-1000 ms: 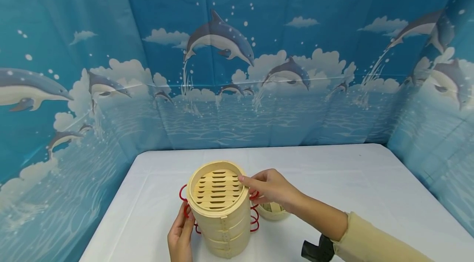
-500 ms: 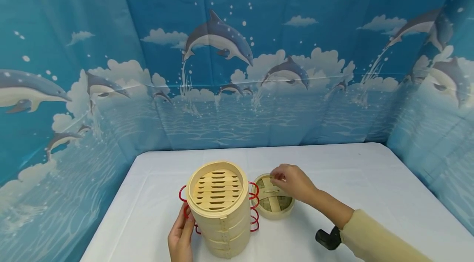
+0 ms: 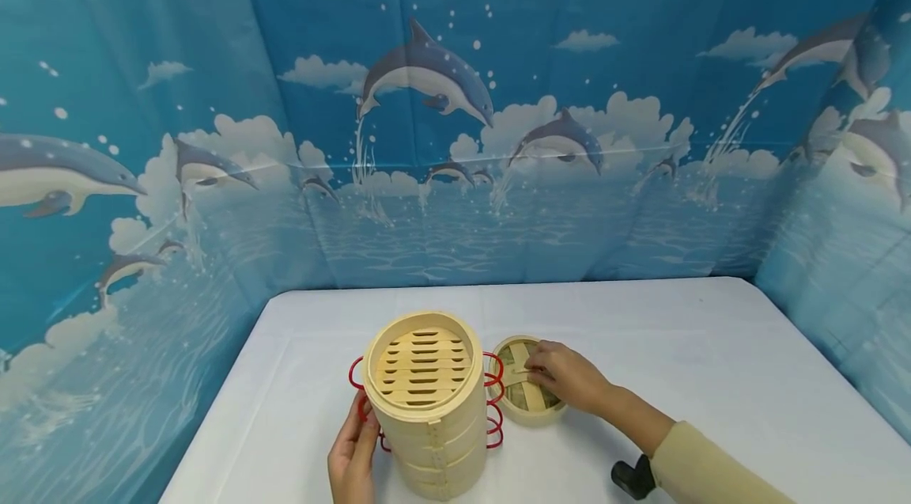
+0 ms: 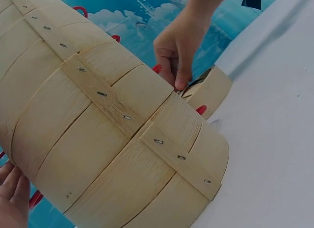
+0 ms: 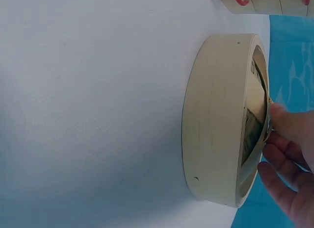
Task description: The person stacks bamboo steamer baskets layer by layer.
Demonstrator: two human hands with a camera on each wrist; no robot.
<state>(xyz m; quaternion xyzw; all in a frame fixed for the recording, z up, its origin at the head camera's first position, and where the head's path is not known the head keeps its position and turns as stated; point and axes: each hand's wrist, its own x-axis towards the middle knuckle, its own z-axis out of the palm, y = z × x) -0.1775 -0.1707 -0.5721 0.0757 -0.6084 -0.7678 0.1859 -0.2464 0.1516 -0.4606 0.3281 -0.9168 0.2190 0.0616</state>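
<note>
A tall stack of round bamboo steamer baskets stands on the table, its slatted top tier uncovered and red loop handles on both sides. My left hand holds the stack's left side by the red handles; in the left wrist view only some fingers show at the edge. Just right of the stack lies the woven bamboo lid, flat on the table with its domed side up. My right hand pinches the strap handle at its centre, thumb and fingers meeting there in the right wrist view.
A white cloth covers the table. Behind it and at the sides hangs a blue curtain printed with dolphins. A black device sits at my right wrist.
My right hand has left the top rim of the stack, moved right over the lid and come down onto its handle. The left hand and the stack have stayed in place.
</note>
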